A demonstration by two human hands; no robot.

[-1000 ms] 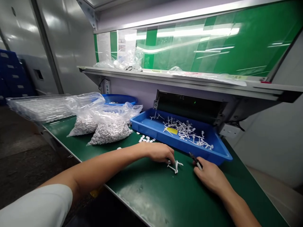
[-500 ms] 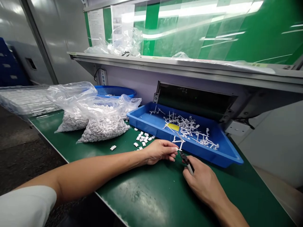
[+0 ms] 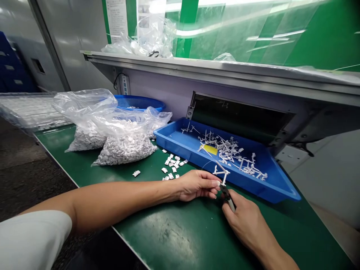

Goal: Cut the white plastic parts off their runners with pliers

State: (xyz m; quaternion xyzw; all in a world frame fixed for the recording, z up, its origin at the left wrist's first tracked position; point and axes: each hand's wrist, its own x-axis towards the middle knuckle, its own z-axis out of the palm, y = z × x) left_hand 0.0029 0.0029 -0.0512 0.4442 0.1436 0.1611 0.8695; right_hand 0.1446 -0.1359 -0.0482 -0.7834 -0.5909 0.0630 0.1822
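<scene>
Up off the bench comes the thin, branched white plastic piece [image 3: 225, 174]: a second ago it lay on the table under the left fingers, with the cutter well apart, and now the two have met. Left hand [image 3: 198, 185] pinches it low between thumb and fingertips, the other fingers curled loosely, the branches standing up above the grip. Right hand [image 3: 244, 213] is closed around the small hand cutter with dark jaws and a pale handle [image 3: 227, 195], its nose right at the foot of the piece, just beside the left fingertips; whether the blades are biting, I cannot tell.

Just beyond both hands sits the shallow blue plastic tray [image 3: 180, 147], a tangle of branched white plastic scraps [image 3: 230, 148] and a flat yellow piece [image 3: 210, 150] inside. Closer to the left wrist, on its far side, small white plastic parts [image 3: 170, 161] lie scattered over the smooth green tabletop [image 3: 157, 228], with one lone white part [image 3: 136, 173] out beyond the left forearm. Further off that way, the clear plastic bag of small white pieces [image 3: 128, 146] slumps against another, and behind them shows the round blue mesh basket [image 3: 140, 100].
</scene>
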